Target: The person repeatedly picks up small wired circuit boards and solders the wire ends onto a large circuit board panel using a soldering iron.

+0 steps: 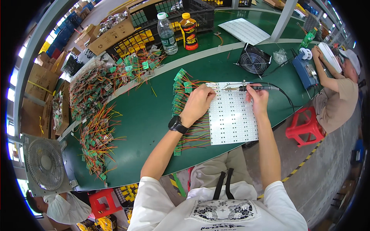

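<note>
A green workbench point(144, 123) carries a white dotted panel point(233, 125), with a row of small wired circuit boards point(178, 92) along the panel's left. A heap of boards point(96, 136) lies farther left; behind stand two bottles point(189, 35) and a black fan point(253, 61).

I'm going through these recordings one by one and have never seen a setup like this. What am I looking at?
No robot here: these are a person's bare hands. The one picture comes from a wide fisheye camera on their head, looking down, so straight edges bend near the rim. The right hand holds what looks like a soldering iron over a white dotted panel; the left hand has its fingertips near the panel's upper left. Small wired boards and a black fan also sit on the green table.
</note>
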`<state>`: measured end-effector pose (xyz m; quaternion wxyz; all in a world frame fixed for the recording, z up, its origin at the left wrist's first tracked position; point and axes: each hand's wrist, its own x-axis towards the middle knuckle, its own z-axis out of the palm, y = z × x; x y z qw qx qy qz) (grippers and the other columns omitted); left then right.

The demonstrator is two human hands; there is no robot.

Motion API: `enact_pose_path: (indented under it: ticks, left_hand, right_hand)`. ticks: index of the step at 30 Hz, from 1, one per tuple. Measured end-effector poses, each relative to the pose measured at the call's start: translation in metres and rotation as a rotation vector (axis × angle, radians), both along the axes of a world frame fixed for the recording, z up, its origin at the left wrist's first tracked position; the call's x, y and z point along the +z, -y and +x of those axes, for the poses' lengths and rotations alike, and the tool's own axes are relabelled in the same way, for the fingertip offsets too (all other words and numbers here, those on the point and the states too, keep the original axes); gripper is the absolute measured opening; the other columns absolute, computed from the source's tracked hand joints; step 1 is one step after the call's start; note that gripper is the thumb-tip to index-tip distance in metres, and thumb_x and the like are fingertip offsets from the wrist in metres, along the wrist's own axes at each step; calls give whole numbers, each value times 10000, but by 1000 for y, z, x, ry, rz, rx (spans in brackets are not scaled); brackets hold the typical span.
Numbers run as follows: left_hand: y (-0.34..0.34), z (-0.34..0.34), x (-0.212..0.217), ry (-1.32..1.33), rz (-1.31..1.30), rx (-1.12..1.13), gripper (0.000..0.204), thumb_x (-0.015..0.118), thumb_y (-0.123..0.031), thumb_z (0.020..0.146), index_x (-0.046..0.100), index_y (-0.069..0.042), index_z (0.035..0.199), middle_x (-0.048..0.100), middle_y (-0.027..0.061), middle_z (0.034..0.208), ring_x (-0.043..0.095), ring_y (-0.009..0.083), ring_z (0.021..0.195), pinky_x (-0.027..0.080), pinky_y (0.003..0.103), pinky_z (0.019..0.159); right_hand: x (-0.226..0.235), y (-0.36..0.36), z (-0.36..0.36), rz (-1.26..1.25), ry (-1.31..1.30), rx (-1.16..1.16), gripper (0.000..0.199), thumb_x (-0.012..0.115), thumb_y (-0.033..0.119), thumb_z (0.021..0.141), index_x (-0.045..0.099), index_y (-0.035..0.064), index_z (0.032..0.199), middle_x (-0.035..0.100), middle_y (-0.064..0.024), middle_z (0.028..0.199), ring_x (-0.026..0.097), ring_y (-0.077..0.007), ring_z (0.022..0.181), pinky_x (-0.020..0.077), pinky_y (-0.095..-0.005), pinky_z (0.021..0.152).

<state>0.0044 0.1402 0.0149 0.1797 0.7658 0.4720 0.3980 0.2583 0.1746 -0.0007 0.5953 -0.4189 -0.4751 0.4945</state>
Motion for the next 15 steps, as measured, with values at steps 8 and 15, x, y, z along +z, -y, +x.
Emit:
enact_pose_path:
  ticks: [8,15]
  left_hand:
    - [2,15,-11,107,-1,138,95,689,-73,786,708,2,840,667,131,828,642,287,672,511,365,626]
    - [2,10,-9,99,-21,155,106,691,-66,768,717,-11,854,678,131,844,657,300,716,521,361,647]
  right_hand:
    - [2,-15,10,-147,-50,119,192,688,128,882,631,-38,961,619,-81,692,568,-137,556,420,-264,521]
    - [-5,-6,9,-47,57,89,193,691,102,880,638,-54,980,641,-99,727,595,-153,584,455,-269,551]
